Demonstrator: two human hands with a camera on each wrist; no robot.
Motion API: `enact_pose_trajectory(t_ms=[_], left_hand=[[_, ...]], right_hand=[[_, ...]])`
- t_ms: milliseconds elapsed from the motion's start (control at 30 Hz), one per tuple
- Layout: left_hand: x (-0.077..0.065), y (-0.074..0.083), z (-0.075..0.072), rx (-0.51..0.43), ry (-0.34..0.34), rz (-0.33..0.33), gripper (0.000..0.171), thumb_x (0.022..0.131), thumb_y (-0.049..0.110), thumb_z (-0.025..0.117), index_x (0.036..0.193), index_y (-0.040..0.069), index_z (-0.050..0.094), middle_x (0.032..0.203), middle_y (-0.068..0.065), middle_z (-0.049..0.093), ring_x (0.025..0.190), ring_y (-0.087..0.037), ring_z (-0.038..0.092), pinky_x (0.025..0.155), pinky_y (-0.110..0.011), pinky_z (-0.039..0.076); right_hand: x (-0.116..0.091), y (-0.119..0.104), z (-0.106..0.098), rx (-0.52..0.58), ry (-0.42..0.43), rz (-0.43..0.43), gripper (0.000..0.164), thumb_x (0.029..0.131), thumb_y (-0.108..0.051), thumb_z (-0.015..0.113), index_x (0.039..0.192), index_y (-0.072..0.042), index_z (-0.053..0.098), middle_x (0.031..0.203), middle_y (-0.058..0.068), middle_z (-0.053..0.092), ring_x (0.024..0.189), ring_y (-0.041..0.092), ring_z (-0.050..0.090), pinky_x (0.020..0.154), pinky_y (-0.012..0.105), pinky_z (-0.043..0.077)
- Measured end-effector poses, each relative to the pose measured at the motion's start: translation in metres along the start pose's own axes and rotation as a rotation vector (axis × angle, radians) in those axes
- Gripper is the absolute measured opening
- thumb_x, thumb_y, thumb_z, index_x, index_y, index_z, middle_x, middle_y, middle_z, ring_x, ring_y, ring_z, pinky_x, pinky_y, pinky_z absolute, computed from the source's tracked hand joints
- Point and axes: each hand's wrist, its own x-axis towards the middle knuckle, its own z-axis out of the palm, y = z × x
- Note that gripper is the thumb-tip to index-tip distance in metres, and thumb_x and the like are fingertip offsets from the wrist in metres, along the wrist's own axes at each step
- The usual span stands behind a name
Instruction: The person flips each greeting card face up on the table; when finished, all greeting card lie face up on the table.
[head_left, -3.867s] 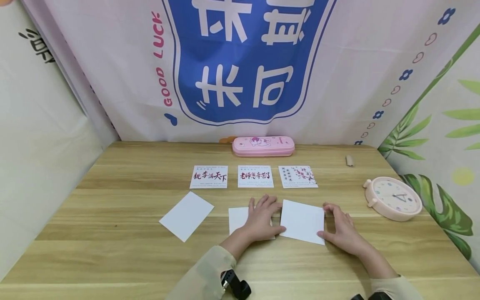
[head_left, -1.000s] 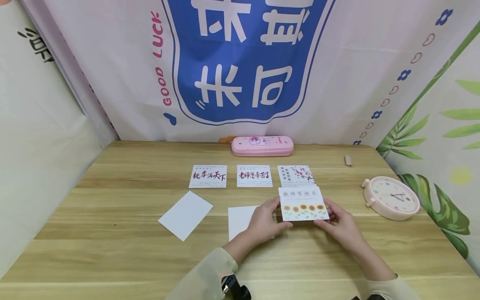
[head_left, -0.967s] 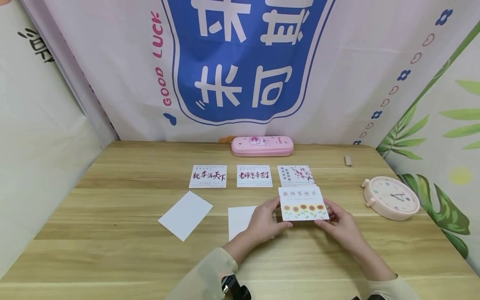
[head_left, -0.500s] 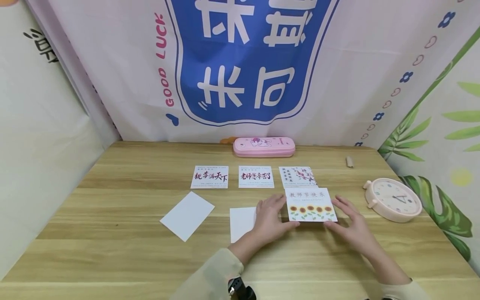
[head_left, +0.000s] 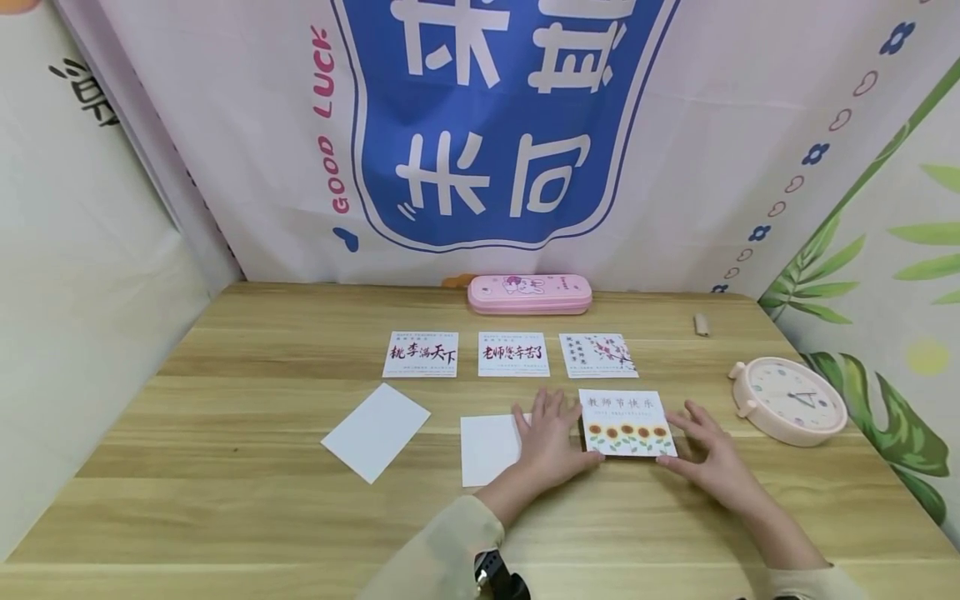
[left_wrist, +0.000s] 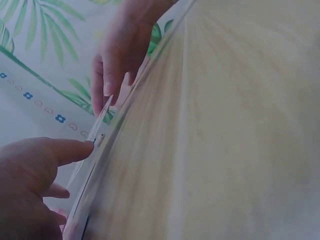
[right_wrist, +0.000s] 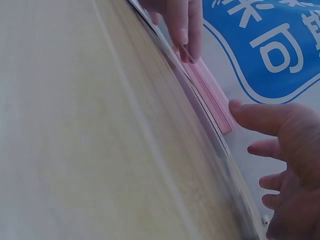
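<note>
A white greeting card [head_left: 628,423] printed with a row of sunflowers and a line of Chinese characters lies low over the table, face up, with a dark shadow along its near and left edges. My left hand [head_left: 549,448] holds its left side, thumb at the near corner. At the opposite side my right hand [head_left: 714,467] holds the right edge between thumb and fingers. In the left wrist view the card [left_wrist: 80,162] shows edge-on between the hands. Partly covered by the left hand is a blank white card [head_left: 487,450].
Another blank card [head_left: 377,432] lies askew at left. Behind stand three printed cards in a row: left [head_left: 421,355], middle [head_left: 513,355], right [head_left: 597,356]. A pink pencil case [head_left: 529,296], an eraser-like piece [head_left: 701,325] and a pink clock [head_left: 789,402] sit farther out.
The card between my hands was blank side up; it has since been turned to its sunflower face. Over the last second it moved right, nearer and down, uncovering the printed card behind.
</note>
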Motion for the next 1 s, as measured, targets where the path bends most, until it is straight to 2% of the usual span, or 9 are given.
enact_pose_trajectory(t_ms=[267,667,1000], left_hand=[[0.0,0.0,0.004,0.067,-0.019,-0.026,0.069,0.063,0.047,0.069,0.12,0.013,0.052,0.133,-0.013,0.033,0.126,-0.032,0.015,0.092,-0.06,-0.001],[0.0,-0.001,0.004,0.122,-0.025,-0.037,0.067,0.068,0.048,0.065,0.122,0.011,0.049,0.135,-0.013,0.03,0.125,-0.034,0.014,0.093,-0.059,0.002],[0.0,-0.005,0.006,0.207,-0.046,-0.011,0.066,0.074,0.053,0.055,0.125,0.014,0.046,0.137,-0.011,0.027,0.126,-0.033,0.013,0.095,-0.057,0.004]], right_hand=[[0.003,0.009,0.006,-0.083,-0.009,-0.029,0.064,0.068,-0.022,0.072,0.119,0.006,0.046,0.133,0.031,0.016,0.119,0.05,0.01,0.089,0.062,-0.007],[0.008,0.007,0.012,-0.143,0.019,-0.061,0.055,0.068,-0.019,0.072,0.113,0.005,0.052,0.129,0.032,0.025,0.118,0.048,0.016,0.087,0.066,-0.002],[0.008,0.01,0.014,-0.191,0.011,-0.039,0.053,0.071,-0.021,0.07,0.115,0.002,0.051,0.127,0.032,0.027,0.117,0.048,0.019,0.086,0.066,0.001]])
